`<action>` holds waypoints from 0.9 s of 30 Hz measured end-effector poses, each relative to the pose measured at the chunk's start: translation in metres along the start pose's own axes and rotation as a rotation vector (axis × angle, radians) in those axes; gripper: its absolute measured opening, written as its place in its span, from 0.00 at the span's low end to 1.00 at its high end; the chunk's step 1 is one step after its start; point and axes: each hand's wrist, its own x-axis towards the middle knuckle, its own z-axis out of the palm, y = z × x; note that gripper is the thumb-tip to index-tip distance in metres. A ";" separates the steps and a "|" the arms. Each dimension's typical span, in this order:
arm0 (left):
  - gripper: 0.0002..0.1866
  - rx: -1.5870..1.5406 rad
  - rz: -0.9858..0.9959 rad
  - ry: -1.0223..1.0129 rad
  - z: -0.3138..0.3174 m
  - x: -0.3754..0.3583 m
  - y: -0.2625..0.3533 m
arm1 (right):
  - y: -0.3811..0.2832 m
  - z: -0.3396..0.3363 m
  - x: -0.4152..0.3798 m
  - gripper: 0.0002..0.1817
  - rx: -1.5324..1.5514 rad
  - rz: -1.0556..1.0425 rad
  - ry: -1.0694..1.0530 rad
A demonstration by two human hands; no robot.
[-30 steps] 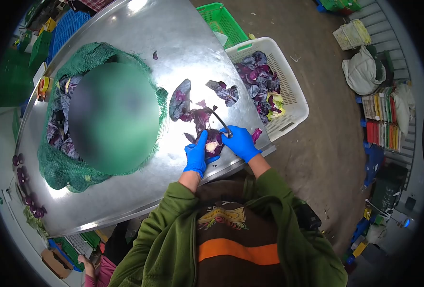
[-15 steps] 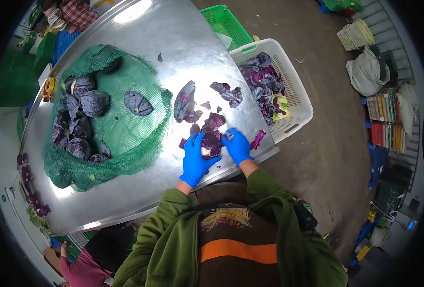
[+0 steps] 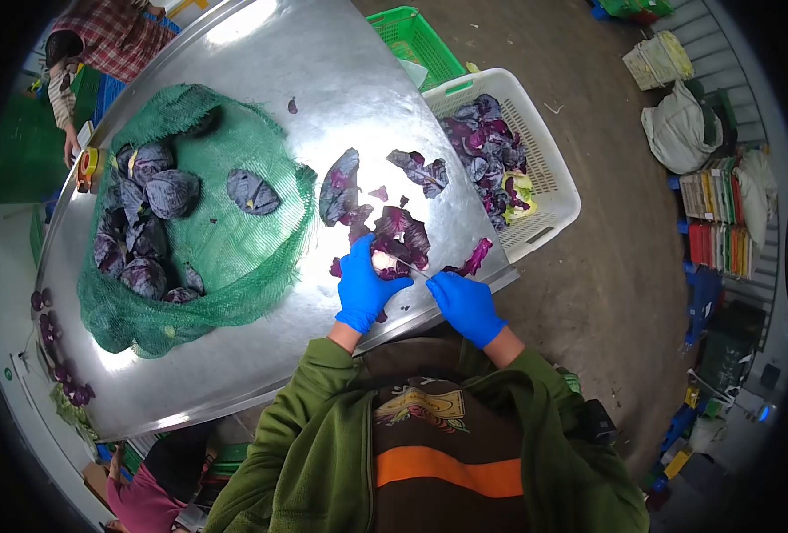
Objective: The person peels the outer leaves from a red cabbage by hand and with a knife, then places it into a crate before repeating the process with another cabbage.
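On the metal table my left hand (image 3: 364, 286), in a blue glove, is closed around the left side of a red cabbage (image 3: 385, 263) with its pale cut end showing. My gloved right hand (image 3: 465, 306) grips a knife (image 3: 413, 268); its thin blade reaches across to the cabbage's pale end. The knife's handle is hidden in my fist. Loose purple leaves (image 3: 403, 229) lie just beyond the cabbage, and a bright purple leaf (image 3: 474, 258) is right of the knife. Two darker leaves (image 3: 339, 188) (image 3: 421, 171) rest farther back.
A green mesh sack (image 3: 225, 240) with several red cabbages (image 3: 173, 194) lies on the left of the metal table (image 3: 323, 84). Beyond the right edge stand a white crate (image 3: 549, 191) of leaves and a green crate (image 3: 421, 40). A co-worker (image 3: 119, 40) stands at the upper left, another (image 3: 150, 493) at the lower left.
My right hand has moved right and down, drawing back from the cabbage, and the knife blade now shows clearly. The left hand keeps its hold. At the upper left, the co-worker leans farther into view.
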 end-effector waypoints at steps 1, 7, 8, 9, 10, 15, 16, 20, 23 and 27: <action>0.57 0.001 -0.008 -0.007 0.000 0.001 -0.001 | 0.000 0.000 -0.001 0.10 -0.008 -0.018 0.021; 0.56 -0.001 0.010 -0.020 0.000 0.003 -0.003 | -0.002 0.001 0.000 0.09 -0.016 0.019 0.077; 0.56 0.001 0.009 -0.020 0.000 0.003 -0.003 | -0.002 0.003 0.000 0.09 -0.015 0.019 0.077; 0.56 -0.001 0.008 -0.021 0.000 0.003 -0.004 | 0.000 0.004 -0.001 0.09 -0.021 0.001 0.070; 0.56 -0.004 0.008 -0.022 0.001 0.003 -0.004 | 0.001 0.004 -0.001 0.09 -0.028 -0.017 0.064; 0.56 0.009 0.030 -0.015 0.000 0.004 -0.003 | 0.005 0.007 -0.006 0.08 -0.075 -0.019 0.058; 0.56 0.032 0.037 -0.014 0.000 0.003 -0.001 | 0.007 0.008 -0.008 0.08 -0.090 -0.012 0.073; 0.55 0.078 0.070 -0.001 0.000 0.004 0.010 | 0.011 0.013 -0.010 0.08 -0.132 0.064 0.087; 0.53 0.054 0.057 -0.006 -0.003 0.005 0.013 | 0.028 0.034 -0.005 0.10 -0.094 0.151 0.124; 0.54 0.144 0.127 0.006 0.001 -0.005 0.014 | 0.052 0.037 0.019 0.13 0.422 0.517 0.001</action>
